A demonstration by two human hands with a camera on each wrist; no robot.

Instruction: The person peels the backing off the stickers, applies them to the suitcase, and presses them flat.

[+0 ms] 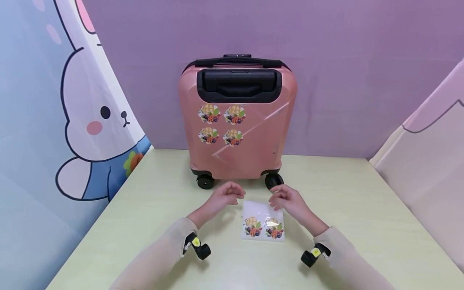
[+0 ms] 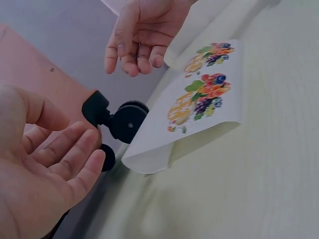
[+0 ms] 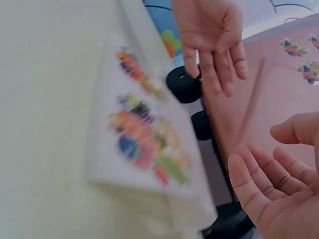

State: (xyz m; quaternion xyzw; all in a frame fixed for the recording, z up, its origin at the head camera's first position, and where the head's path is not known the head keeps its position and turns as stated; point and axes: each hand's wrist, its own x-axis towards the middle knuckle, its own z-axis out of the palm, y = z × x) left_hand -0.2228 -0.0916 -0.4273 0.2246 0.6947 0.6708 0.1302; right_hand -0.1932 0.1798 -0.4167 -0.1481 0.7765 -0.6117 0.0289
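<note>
A white sticker sheet (image 1: pixel 254 208) lies on the table with two round fruit stickers on its near half. Its far part is folded under, as the left wrist view of the sheet (image 2: pixel 149 142) shows. My left hand (image 1: pixel 226 196) hovers beside the sheet's far left corner, fingers loosely bent around nothing. Over the far right corner is my right hand (image 1: pixel 290 203), its fingers relaxed; both wrist views show nothing in its grasp. Behind the hands stands a pink suitcase (image 1: pixel 259 137), upright on black wheels. Several matching fruit stickers (image 1: pixel 208 114) sit on the left of its front.
The pale table (image 1: pixel 348 193) extends on both sides of the suitcase and sheet. A purple backdrop (image 1: pixel 344 80) rises behind it. At the left hangs a cloth with a cartoon rabbit (image 1: pixel 90 133), and another pale cloth (image 1: pixel 427 153) hangs at the right.
</note>
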